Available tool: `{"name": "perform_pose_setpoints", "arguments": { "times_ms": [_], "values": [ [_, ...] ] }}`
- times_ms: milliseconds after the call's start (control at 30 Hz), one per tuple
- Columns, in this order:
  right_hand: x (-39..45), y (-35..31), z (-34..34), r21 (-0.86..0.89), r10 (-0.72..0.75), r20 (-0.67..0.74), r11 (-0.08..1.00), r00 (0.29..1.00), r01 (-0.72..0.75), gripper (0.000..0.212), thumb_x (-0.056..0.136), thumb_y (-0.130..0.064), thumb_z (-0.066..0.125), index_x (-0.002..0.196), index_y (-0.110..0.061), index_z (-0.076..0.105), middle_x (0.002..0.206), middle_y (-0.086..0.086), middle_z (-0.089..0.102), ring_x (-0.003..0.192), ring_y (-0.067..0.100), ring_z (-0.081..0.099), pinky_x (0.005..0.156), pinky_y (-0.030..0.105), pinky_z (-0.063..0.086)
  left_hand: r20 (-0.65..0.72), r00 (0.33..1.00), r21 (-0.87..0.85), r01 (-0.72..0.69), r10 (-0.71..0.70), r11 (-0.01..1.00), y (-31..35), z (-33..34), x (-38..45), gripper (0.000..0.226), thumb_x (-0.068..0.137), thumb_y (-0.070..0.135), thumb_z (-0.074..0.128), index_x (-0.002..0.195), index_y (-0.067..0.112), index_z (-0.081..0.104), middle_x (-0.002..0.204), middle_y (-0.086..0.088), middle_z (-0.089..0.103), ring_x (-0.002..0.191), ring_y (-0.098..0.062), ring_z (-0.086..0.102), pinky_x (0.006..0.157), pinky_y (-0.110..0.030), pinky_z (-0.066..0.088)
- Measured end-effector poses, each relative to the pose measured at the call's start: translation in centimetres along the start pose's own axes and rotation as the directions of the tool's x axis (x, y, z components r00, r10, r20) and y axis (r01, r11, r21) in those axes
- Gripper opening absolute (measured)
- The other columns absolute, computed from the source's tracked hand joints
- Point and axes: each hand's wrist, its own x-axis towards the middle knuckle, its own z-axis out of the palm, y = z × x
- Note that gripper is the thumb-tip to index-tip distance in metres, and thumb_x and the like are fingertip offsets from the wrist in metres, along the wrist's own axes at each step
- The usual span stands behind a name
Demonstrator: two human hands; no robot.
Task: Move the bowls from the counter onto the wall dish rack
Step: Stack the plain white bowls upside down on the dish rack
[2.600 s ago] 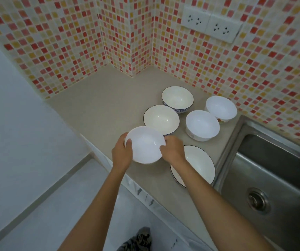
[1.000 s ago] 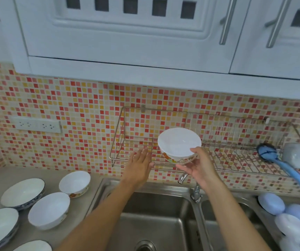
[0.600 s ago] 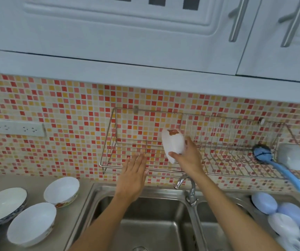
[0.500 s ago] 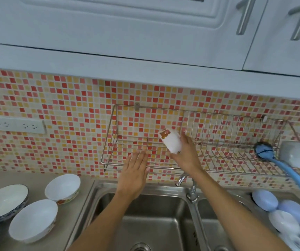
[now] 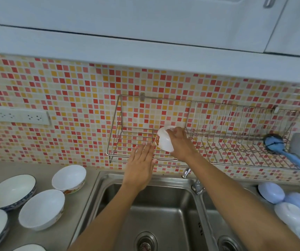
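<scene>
Near the middle of the frame, a white bowl (image 5: 164,142) is clamped in the right hand (image 5: 181,144) over the wire rack (image 5: 218,161), the left hand (image 5: 139,168) is spread flat below, and the bowl should be set down gently, mouth down, before being let go.

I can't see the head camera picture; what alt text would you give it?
A person's right hand tips a small white bowl onto a wire wall dish rack above a steel double sink, the open left hand hovering beside it. More white bowls wait on the counter at left.
</scene>
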Motion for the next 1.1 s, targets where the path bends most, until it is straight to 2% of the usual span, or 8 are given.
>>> {"name": "perform_pose_setpoints", "arguments": {
  "times_ms": [167,300,600,700,767,900,1000,1100],
  "values": [
    [-0.1,0.9,0.3,0.161,-0.009,0.000,0.987,1.000,0.009,0.101,0.069,-0.018,0.082,0.150,-0.018,0.023,0.153,0.008,0.029,0.140,0.031,0.024,0.107,0.057,0.038,-0.002,1.000,-0.015,0.004,-0.004,1.000,0.0,0.0,0.1,0.056,0.098,0.045,0.004,0.149,0.023,0.003,0.159,0.003,0.004,0.146,-0.017,-0.003,0.114,-0.035,-0.014],
    [-0.6,1.4,0.0,0.265,0.010,0.002,0.964,1.000,-0.010,0.102,0.070,-0.017,0.083,0.152,-0.016,0.022,0.157,0.008,0.026,0.145,0.030,0.018,0.117,0.046,0.019,-0.007,1.000,-0.017,0.002,-0.002,1.000,0.0,-0.1,0.0,0.056,0.099,0.045,0.005,0.150,0.022,0.007,0.159,0.002,0.009,0.147,-0.017,0.002,0.115,-0.034,-0.011],
    [-1.0,1.9,0.4,0.403,0.046,0.033,0.914,0.998,-0.055,0.083,0.079,-0.012,0.076,0.150,-0.019,0.032,0.160,0.005,0.025,0.148,0.025,0.014,0.119,0.041,0.016,0.000,1.000,-0.021,-0.001,0.001,1.000,-0.1,-0.1,0.0,0.057,0.099,0.045,0.005,0.150,0.021,0.011,0.158,0.002,0.014,0.147,-0.017,0.006,0.115,-0.035,-0.010],
    [-1.6,1.6,0.4,0.357,0.070,0.006,0.932,0.998,-0.068,0.069,0.091,-0.025,0.064,0.151,-0.020,0.029,0.162,0.003,0.020,0.150,0.025,0.008,0.119,0.044,0.017,-0.002,1.000,-0.014,0.001,-0.002,1.000,-0.1,0.0,0.1,0.059,0.097,0.046,0.001,0.150,0.021,0.009,0.159,0.002,0.012,0.147,-0.016,0.005,0.115,-0.035,-0.009],
    [-2.6,0.8,0.7,0.266,0.136,-0.111,0.959,0.984,-0.102,0.060,0.097,-0.037,0.050,0.150,-0.019,0.030,0.162,0.004,0.020,0.150,0.025,0.011,0.118,0.045,0.023,0.000,1.000,-0.006,0.004,-0.004,1.000,-0.1,0.1,0.1,0.058,0.098,0.046,0.002,0.150,0.021,0.008,0.159,0.002,0.011,0.147,-0.016,0.004,0.115,-0.035,-0.010],
    [-6.2,-1.1,2.6,0.077,0.145,-0.294,0.989,0.945,-0.128,0.063,0.101,-0.047,0.015,0.142,-0.011,0.047,0.149,0.010,0.045,0.140,0.026,0.040,0.112,0.045,0.031,-0.014,1.000,0.009,0.001,-0.001,1.000,-0.1,0.3,0.0,0.058,0.099,0.046,0.005,0.150,0.020,0.014,0.158,0.000,0.017,0.146,-0.018,0.010,0.116,-0.036,-0.006],
    [-6.9,-1.1,3.6,0.001,0.107,-0.321,0.994,0.941,-0.113,0.069,0.101,-0.041,0.006,0.132,-0.008,0.058,0.139,0.013,0.055,0.132,0.025,0.050,0.113,0.045,0.025,-0.030,1.000,0.001,-0.006,0.006,1.000,-0.2,0.5,0.0,0.060,0.099,0.046,0.003,0.149,0.019,0.019,0.156,-0.001,0.022,0.146,-0.019,0.015,0.117,-0.038,0.000],
    [-6.7,-1.3,3.0,-0.005,0.101,-0.246,0.994,0.964,-0.105,0.069,0.097,-0.040,0.005,0.142,-0.009,0.046,0.150,0.011,0.042,0.139,0.022,0.041,0.117,0.046,0.019,-0.035,0.999,0.001,-0.015,0.015,1.000,-0.3,0.8,0.1,0.058,0.099,0.045,0.004,0.149,0.019,0.016,0.157,0.000,0.019,0.146,-0.019,0.011,0.118,-0.038,0.000]
  ]
}}
